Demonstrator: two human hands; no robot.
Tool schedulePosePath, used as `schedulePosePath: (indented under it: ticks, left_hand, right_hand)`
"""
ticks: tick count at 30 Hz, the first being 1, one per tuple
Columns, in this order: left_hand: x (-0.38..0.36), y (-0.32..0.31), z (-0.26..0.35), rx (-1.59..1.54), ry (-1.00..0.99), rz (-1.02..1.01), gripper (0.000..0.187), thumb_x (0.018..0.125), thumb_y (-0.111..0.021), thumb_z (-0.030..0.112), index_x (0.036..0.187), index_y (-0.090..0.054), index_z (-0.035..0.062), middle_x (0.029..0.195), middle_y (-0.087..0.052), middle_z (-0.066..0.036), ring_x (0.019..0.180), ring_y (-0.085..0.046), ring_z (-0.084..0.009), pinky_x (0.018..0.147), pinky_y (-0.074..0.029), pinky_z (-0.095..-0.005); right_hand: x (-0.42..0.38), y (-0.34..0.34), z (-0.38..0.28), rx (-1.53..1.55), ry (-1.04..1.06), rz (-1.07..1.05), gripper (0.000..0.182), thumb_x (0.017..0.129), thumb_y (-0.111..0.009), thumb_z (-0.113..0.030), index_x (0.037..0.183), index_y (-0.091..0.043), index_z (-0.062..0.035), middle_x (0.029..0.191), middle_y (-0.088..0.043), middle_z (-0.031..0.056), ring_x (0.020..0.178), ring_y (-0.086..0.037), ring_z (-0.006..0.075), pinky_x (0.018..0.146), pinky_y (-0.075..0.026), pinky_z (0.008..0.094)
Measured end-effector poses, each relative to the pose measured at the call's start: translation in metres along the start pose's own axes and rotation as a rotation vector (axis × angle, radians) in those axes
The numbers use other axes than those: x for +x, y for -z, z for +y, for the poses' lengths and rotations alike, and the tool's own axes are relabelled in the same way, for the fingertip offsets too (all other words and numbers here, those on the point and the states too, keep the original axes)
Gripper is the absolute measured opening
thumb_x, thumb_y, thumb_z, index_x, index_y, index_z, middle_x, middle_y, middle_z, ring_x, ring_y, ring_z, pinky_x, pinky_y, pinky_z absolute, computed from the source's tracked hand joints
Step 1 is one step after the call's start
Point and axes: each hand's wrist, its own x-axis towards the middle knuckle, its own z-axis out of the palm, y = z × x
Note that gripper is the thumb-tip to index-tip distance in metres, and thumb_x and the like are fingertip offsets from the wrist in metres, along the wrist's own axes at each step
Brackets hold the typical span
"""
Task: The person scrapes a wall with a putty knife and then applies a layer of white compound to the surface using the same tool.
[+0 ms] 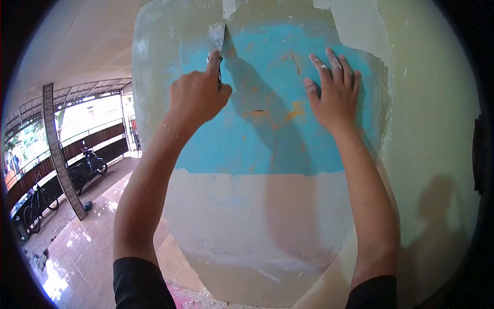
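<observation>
The wall filled most of the view, pale green at the right. On it lay a bright blue patch with orange marks, and under that a pale grey band. The right hand was spread open with nothing in it, apparently resting flat on the blue. The left hand was closed around a scraper, index finger stretched toward its blade, which met the wall at the blue's upper left edge. The step in hand looked like scraping along that edge; the next move seemed to call for a shallow, steady blade. Smallest was a dark slit amid the blue.
</observation>
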Motion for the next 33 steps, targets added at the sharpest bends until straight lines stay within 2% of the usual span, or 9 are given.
schedulePosePath:
  ticks: [4, 11, 19, 20, 22, 23, 27, 29, 33]
  left_hand:
    - [0.025, 0.009, -0.001, -0.009, -0.035, 0.026, 0.073, 0.088, -0.059, 0.032, 0.153, -0.037, 0.0095, 0.085, -0.074, -0.017, 0.08, -0.073, -0.0379, 0.07, -0.056, -0.0495]
    - [0.063, 0.018, -0.001, 0.029, -0.007, 0.097, 0.072, 0.089, -0.06, 0.041, 0.152, -0.041, 0.0135, 0.108, -0.074, -0.017, 0.104, -0.07, -0.037, 0.088, -0.055, -0.0511]
    - [0.116, 0.041, -0.018, 0.059, -0.039, 0.09, 0.064, 0.088, -0.06, 0.046, 0.145, -0.05, 0.0187, 0.122, -0.071, -0.015, 0.115, -0.066, -0.039, 0.1, -0.05, -0.0533]
    - [0.12, 0.043, -0.019, 0.058, -0.041, 0.09, 0.064, 0.088, -0.06, 0.046, 0.145, -0.05, 0.0187, 0.122, -0.071, -0.015, 0.115, -0.066, -0.039, 0.1, -0.05, -0.0533]
    - [0.131, 0.045, -0.028, -0.057, -0.121, 0.096, 0.054, 0.091, -0.058, 0.04, 0.136, -0.055, 0.0098, 0.08, -0.07, -0.014, 0.072, -0.07, -0.0295, 0.075, -0.055, -0.0469]
    - [0.139, 0.041, -0.032, -0.103, -0.131, 0.111, 0.053, 0.092, -0.057, 0.038, 0.136, -0.055, 0.0097, 0.074, -0.068, -0.01, 0.062, -0.067, -0.023, 0.071, -0.055, -0.0435]
    - [0.13, 0.041, -0.03, -0.049, -0.108, 0.096, 0.053, 0.093, -0.058, 0.038, 0.137, -0.054, 0.0094, 0.082, -0.071, -0.015, 0.073, -0.071, -0.0304, 0.076, -0.056, -0.0465]
    - [0.107, 0.029, -0.028, 0.04, -0.121, 0.128, 0.064, 0.088, -0.061, 0.044, 0.145, -0.05, 0.0184, 0.118, -0.072, -0.017, 0.112, -0.067, -0.0407, 0.097, -0.051, -0.0538]
    - [0.02, -0.001, -0.008, 0.027, -0.063, 0.046, 0.075, 0.086, -0.064, 0.038, 0.153, -0.036, 0.0164, 0.091, -0.074, -0.02, 0.085, -0.072, -0.0406, 0.074, -0.055, -0.0543]
  right_hand:
    - [-0.001, 0.0, 0.0, -0.013, 0.002, -0.007, 0.052, 0.098, -0.058, -0.037, 0.148, -0.049, -0.0265, 0.159, -0.038, 0.0072, 0.149, -0.03, 0.0335, 0.119, -0.018, 0.0655]
    - [-0.001, -0.001, 0.0, 0.008, 0.006, 0.008, 0.052, 0.097, -0.059, -0.037, 0.147, -0.049, -0.0263, 0.159, -0.038, 0.0075, 0.149, -0.03, 0.0336, 0.119, -0.018, 0.0657]
    - [-0.001, -0.002, 0.001, 0.009, 0.008, 0.008, 0.052, 0.097, -0.057, -0.042, 0.146, -0.049, -0.0265, 0.159, -0.039, 0.0089, 0.149, -0.03, 0.0343, 0.119, -0.016, 0.0673]
    - [-0.001, -0.002, 0.001, 0.007, 0.007, 0.007, 0.052, 0.097, -0.057, -0.042, 0.146, -0.049, -0.0265, 0.159, -0.039, 0.0089, 0.149, -0.03, 0.0343, 0.119, -0.016, 0.0673]
    - [-0.001, -0.002, 0.001, 0.021, 0.002, 0.003, 0.052, 0.098, -0.056, -0.043, 0.147, -0.049, -0.0266, 0.159, -0.039, 0.0089, 0.149, -0.03, 0.0346, 0.119, -0.016, 0.0674]
    - [-0.001, -0.002, 0.001, 0.018, 0.001, 0.003, 0.052, 0.098, -0.056, -0.043, 0.147, -0.049, -0.0266, 0.159, -0.039, 0.0089, 0.149, -0.03, 0.0346, 0.119, -0.016, 0.0674]
    - [-0.002, -0.002, 0.001, 0.017, 0.0, 0.011, 0.051, 0.098, -0.058, -0.038, 0.147, -0.05, -0.0268, 0.159, -0.039, 0.008, 0.148, -0.031, 0.0339, 0.119, -0.019, 0.0665]
    - [-0.001, -0.002, 0.0, 0.025, -0.004, 0.013, 0.051, 0.098, -0.058, -0.039, 0.147, -0.05, -0.0269, 0.159, -0.039, 0.0077, 0.148, -0.031, 0.0338, 0.118, -0.019, 0.0665]
    - [-0.004, -0.001, 0.001, 0.033, -0.007, -0.004, 0.052, 0.098, -0.056, -0.042, 0.147, -0.048, -0.0275, 0.16, -0.037, 0.0078, 0.15, -0.029, 0.034, 0.12, -0.015, 0.0667]
